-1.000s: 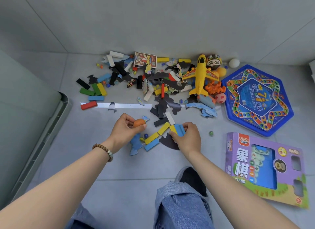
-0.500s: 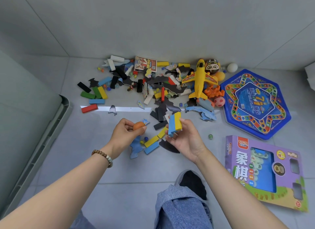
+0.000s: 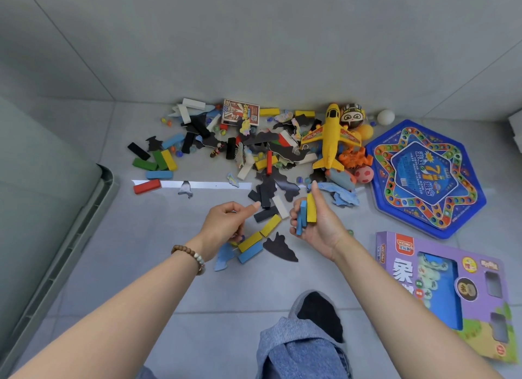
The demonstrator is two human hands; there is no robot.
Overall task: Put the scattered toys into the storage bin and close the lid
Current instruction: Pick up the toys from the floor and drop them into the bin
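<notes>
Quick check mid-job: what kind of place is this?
Probably an indoor corner, perhaps a home playroom: grey tiled floor meeting a plain wall, toys like a yellow plane and hexagonal board game strewn about, a grey storage bin at left.

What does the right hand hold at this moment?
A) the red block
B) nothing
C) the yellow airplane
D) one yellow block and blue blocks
D: the right hand grips a yellow block and blue blocks side by side against its palm.
</notes>
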